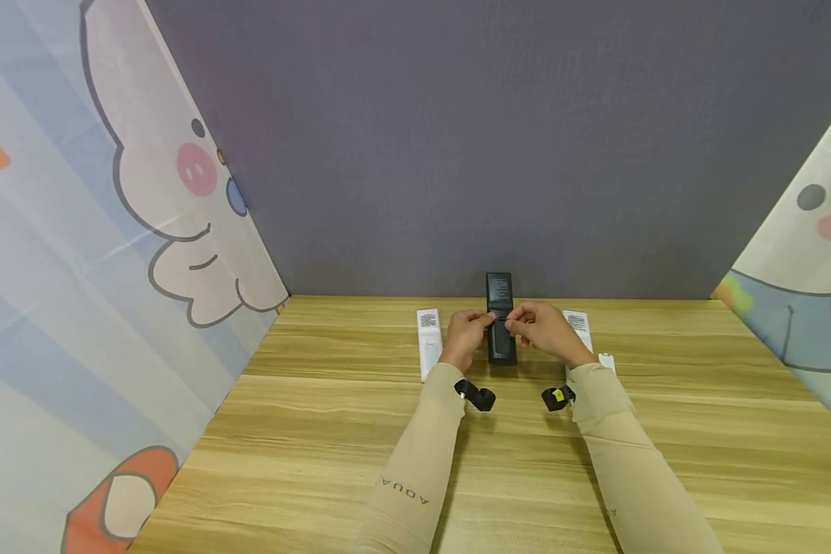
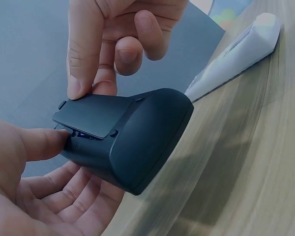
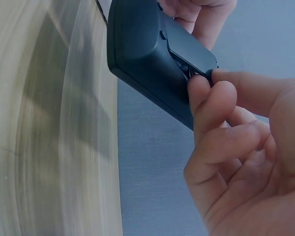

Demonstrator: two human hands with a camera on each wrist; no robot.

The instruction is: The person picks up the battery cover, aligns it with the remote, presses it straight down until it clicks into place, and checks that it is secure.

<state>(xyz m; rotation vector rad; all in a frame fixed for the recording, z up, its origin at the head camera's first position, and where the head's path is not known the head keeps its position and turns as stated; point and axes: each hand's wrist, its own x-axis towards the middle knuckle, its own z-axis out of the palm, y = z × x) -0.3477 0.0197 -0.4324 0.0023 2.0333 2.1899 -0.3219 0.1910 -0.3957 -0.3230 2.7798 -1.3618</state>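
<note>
A black remote control (image 1: pixel 499 288) is held back side up and tilted between both hands, over the table. My left hand (image 1: pixel 464 336) grips it from its left side, thumb at the edge of the battery compartment and fingers beneath the body in the left wrist view. The battery cover (image 2: pixel 91 117) sits tilted, with a narrow gap along its side. My right hand (image 1: pixel 548 332) pinches the cover's upper end between thumb and index finger, as the right wrist view shows. Its other fingers are curled in.
A white remote control (image 1: pixel 429 355) lies on the wooden table (image 1: pixel 305 431) left of my left hand. Another white remote (image 1: pixel 579 323) lies partly hidden behind my right hand, with a small white piece (image 1: pixel 606 361) beside it. A grey panel (image 1: pixel 457 154) rises behind the table.
</note>
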